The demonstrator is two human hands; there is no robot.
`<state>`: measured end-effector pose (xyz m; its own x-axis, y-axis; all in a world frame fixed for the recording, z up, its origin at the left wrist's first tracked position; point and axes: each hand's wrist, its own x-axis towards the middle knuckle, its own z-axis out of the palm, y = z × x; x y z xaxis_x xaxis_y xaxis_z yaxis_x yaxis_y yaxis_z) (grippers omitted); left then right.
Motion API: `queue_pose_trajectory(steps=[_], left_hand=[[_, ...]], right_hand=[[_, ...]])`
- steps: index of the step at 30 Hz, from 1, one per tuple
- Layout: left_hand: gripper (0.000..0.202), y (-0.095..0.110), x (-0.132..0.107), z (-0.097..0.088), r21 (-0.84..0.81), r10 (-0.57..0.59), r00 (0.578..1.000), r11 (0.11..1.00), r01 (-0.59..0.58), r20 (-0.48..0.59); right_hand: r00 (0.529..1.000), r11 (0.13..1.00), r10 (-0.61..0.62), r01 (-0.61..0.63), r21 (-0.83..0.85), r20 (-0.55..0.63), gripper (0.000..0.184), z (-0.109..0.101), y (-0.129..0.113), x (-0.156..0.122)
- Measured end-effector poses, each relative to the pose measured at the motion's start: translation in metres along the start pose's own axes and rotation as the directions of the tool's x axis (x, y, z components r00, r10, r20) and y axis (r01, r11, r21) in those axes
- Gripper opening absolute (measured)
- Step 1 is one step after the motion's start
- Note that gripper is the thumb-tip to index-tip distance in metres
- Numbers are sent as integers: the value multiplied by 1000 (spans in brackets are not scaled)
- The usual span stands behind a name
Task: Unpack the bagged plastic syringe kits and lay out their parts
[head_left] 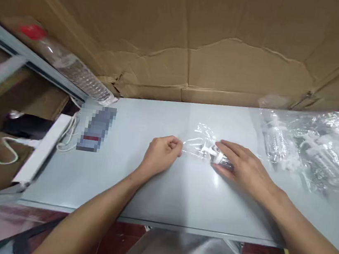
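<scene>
My left hand (161, 154) is closed in a pinch on the end of a clear plastic bag (197, 146), a little left of the table's middle. The film stretches from those fingers across to my right hand (249, 169). Inside the bag is a small pump bottle (226, 162) with a white pump head and a dark body, lying on its side with the head toward the left. My right hand wraps over the bottle, its palm hiding most of the body. Both hands rest low over the pale grey table (153, 202).
Several clear bottles in plastic bags (319, 149) are heaped at the right. A large water bottle (73, 70) with a red cap lies along the left rail. Near it are a pixelated flat object (96, 130), a white cable (67, 134) and a white power strip (43, 148). Cardboard (245, 76) walls the back.
</scene>
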<state>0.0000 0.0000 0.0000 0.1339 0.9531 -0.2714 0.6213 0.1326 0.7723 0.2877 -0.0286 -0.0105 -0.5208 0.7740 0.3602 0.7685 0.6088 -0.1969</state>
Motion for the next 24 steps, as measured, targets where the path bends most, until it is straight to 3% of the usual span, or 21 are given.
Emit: queue_pose_trajectory(steps=[1,3,6,8,11,13,16,19,24], left_hand=[[16,1,-1,0,43,2,995,999,2,-97],[19,4,-2,-1,131,72,967,991,-41,-245],[19,8,-5,-1,303,343,868,922,-239,-359],[6,10,-5,-3,362,510,821,838,-408,-257],[12,11,0,-10,214,559,829,808,-549,20],[17,13,6,-15,50,556,822,824,-565,126],[20,16,15,-22,-109,544,824,839,-533,158],[18,19,21,-23,-169,509,830,860,-481,227],[28,23,30,-23,-181,499,787,866,-466,363]], right_hand=[[1000,1000,-2,2,-3,13,50,-1,1,-1],[1000,1000,-5,5,-1,28,50,-2,3,-2],[1000,1000,-7,6,23,20,53,-4,5,-3],[1000,998,-18,18,58,1,59,-6,6,-3],[999,993,-33,34,111,-4,70,-10,8,-1],[999,988,-43,42,148,4,77,-12,10,0],[999,978,-50,45,201,19,84,-15,11,2],[999,977,-43,36,210,27,88,-15,12,1],[998,980,-27,16,197,56,95,-13,13,1]])
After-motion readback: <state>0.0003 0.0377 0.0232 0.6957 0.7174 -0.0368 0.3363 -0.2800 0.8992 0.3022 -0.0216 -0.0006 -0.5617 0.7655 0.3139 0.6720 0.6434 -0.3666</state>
